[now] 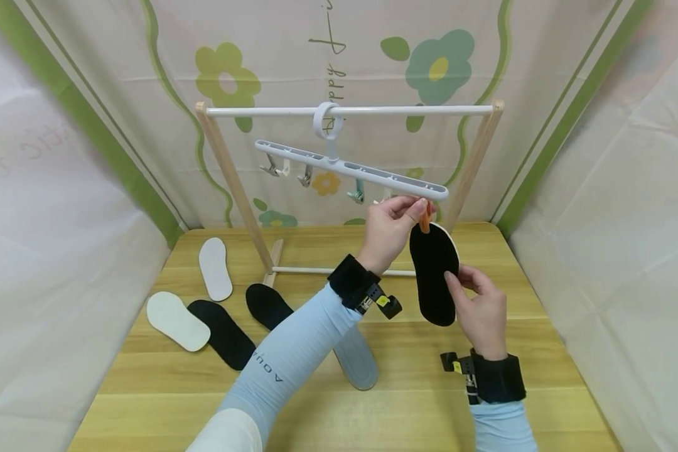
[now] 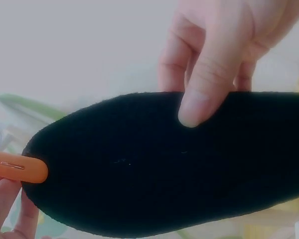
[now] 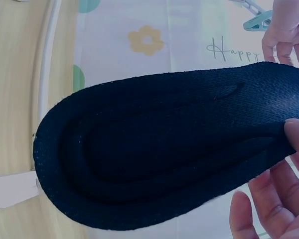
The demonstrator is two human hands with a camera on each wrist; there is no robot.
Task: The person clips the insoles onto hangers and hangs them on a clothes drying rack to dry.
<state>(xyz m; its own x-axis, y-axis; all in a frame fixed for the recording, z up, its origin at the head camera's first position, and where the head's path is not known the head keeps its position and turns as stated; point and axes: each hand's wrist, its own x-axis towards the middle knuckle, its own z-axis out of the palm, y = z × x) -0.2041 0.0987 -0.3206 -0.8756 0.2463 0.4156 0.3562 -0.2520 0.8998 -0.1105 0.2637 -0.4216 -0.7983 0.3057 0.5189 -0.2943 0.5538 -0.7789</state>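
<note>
A black insole (image 1: 434,279) hangs upright below the right end of a grey clip hanger (image 1: 367,172). My left hand (image 1: 387,227) pinches the orange clip (image 1: 425,220) under that hanger end. In the left wrist view the tip of the orange clip (image 2: 27,169) overlaps the insole's rounded end; whether it bites cannot be told. My right hand (image 1: 482,307) grips the insole's right edge, thumb on the black face and fingers behind. The right wrist view shows moulded ridges on the insole (image 3: 139,149).
The hanger hooks over the white bar (image 1: 407,110) of a wooden-legged rack (image 1: 228,176), with several other clips (image 1: 357,191) dangling. On the wooden table (image 1: 418,402) lie white insoles (image 1: 177,321), black insoles (image 1: 223,333) and a grey insole (image 1: 357,358), partly behind my left sleeve.
</note>
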